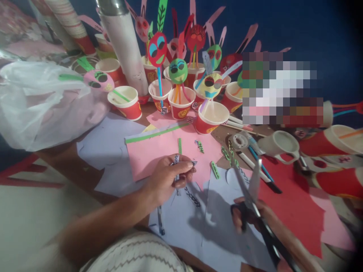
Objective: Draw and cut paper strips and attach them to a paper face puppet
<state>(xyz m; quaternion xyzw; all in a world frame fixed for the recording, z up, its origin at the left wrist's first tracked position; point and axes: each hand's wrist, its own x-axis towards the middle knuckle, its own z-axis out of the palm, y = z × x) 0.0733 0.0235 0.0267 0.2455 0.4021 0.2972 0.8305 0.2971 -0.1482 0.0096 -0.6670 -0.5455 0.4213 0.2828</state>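
My left hand is closed in a pinch, with a small bluish-grey piece of paper between thumb and fingertip. A narrow patterned paper strip shows at the same hand; whether it is gripped I cannot tell. Black-handled scissors are in my right hand, their blades spread apart and pointing up and away. Beneath my hands lie pale blue paper and pink paper with a green edge strip. Small green cut-outs with black markings, such as this one, lie between the hands.
Red paper cups holding paper faces on straws line the back. A white cylinder stands behind them, with a white plastic bag at left. On the right are a mug, a tape roll and red paper.
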